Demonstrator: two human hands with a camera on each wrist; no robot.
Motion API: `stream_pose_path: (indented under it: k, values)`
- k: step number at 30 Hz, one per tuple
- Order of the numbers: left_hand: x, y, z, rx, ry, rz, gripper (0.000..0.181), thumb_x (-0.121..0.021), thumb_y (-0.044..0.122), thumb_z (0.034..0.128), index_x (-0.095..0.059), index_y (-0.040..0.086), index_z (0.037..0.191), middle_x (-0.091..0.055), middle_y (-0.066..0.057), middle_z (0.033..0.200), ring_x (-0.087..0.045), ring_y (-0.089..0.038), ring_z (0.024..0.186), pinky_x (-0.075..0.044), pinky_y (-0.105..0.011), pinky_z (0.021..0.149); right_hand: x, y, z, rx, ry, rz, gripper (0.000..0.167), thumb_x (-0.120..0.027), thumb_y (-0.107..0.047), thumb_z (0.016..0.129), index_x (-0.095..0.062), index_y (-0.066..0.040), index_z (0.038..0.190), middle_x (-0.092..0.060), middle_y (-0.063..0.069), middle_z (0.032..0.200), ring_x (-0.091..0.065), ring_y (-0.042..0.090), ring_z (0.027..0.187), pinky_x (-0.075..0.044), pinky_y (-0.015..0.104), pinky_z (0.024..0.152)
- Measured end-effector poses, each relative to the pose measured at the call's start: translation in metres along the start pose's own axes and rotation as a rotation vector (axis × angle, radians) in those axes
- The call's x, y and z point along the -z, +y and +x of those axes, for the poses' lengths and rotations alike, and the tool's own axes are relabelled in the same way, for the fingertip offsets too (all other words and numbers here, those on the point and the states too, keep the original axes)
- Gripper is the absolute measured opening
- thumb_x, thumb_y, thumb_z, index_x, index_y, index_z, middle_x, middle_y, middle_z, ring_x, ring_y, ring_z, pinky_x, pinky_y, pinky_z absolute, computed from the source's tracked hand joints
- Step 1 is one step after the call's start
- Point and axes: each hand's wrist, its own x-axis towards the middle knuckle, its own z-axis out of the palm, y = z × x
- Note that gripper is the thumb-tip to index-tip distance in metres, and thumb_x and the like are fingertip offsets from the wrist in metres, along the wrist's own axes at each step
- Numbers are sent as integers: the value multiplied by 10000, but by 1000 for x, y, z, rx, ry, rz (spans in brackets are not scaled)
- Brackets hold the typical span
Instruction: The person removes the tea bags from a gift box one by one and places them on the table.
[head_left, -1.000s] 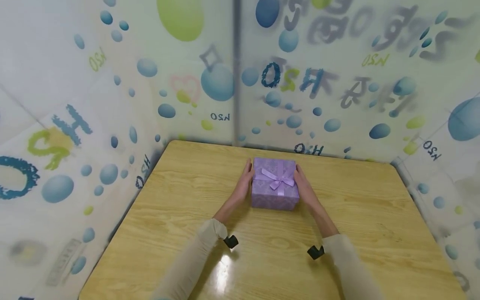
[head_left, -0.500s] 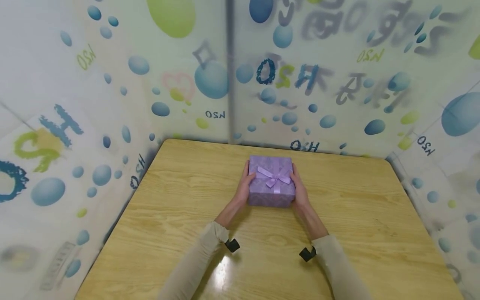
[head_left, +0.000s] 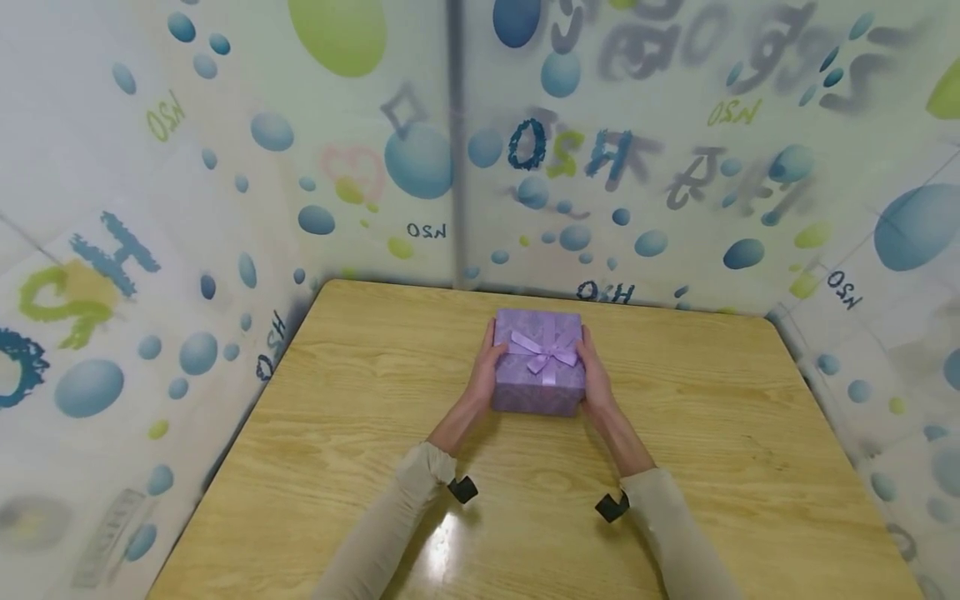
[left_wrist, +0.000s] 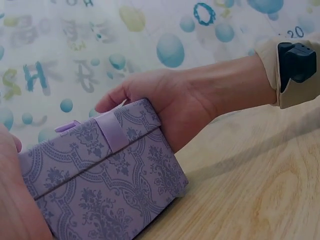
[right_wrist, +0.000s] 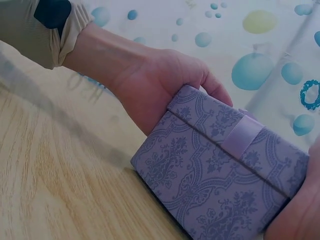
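Observation:
A purple patterned gift box (head_left: 537, 398) with a lilac ribbon bow (head_left: 547, 354) on its lid sits between both hands. My left hand (head_left: 483, 375) grips its left side, thumb over the lid's edge. On the opposite side my right hand (head_left: 597, 375) holds the box, its fingers along the wall. In the left wrist view, the right hand (left_wrist: 165, 100) has its thumb on top of the lid. The right wrist view shows the left hand (right_wrist: 155, 85) likewise. The lid is on. Whether the box's base fully touches the table cannot be told.
Under the box is a light wooden table (head_left: 375, 375) with rounded far corners. Walls with printed bubbles (head_left: 420, 162) and lettering stand close behind it and at both sides. Each wrist carries a small black camera (head_left: 462, 489) by a beige sleeve (head_left: 382, 525).
Both hands have gone from lying flat against the box's sides to gripping it, the left thumb now over the lid. The head view has shifted slightly.

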Motion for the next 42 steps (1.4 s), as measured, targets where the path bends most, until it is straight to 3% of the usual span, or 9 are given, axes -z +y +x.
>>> stream_pose_path:
  k: [20, 32, 38, 42]
  values:
    - [1, 7, -1, -13, -30, 50, 749, -428, 321, 1062, -65, 193, 1704, -42, -18, 1765, 3, -235, 1615, -6, -484, 1272, 0, -6, -2, 1, 4, -81, 741, -226, -491, 1110, 110, -160, 1681, 128, -14, 1754, 158, 167, 1593, 96, 426, 1259]
    - [-2, 12, -2, 18, -22, 48, 779, -452, 368, 1041, -63, 248, 1705, -47, 11, 1764, 0, -224, 1615, 1, -498, 1269, -1, -15, -3, 12, 23, -133, 751, -200, -529, 1098, 95, -164, 1685, 121, -11, 1754, 145, 171, 1597, 97, 437, 1258]
    - [-1, 18, -2, -4, -24, 54, 774, -432, 371, 1035, -63, 257, 1705, -48, 16, 1764, -3, -218, 1615, -1, -495, 1268, -4, -26, -4, 61, 30, -136, 704, -151, -508, 1114, 55, -159, 1689, 76, 0, 1761, 107, 167, 1603, 71, 413, 1266]
    - [1, 26, -2, -34, -26, 21, 728, -390, 362, 1063, -69, 244, 1705, -40, 20, 1765, 10, -206, 1614, 3, -481, 1270, -7, -36, -5, 99, 28, -220, 704, -121, -530, 1108, 59, -176, 1689, 73, -6, 1761, 103, 155, 1600, 65, 417, 1268]
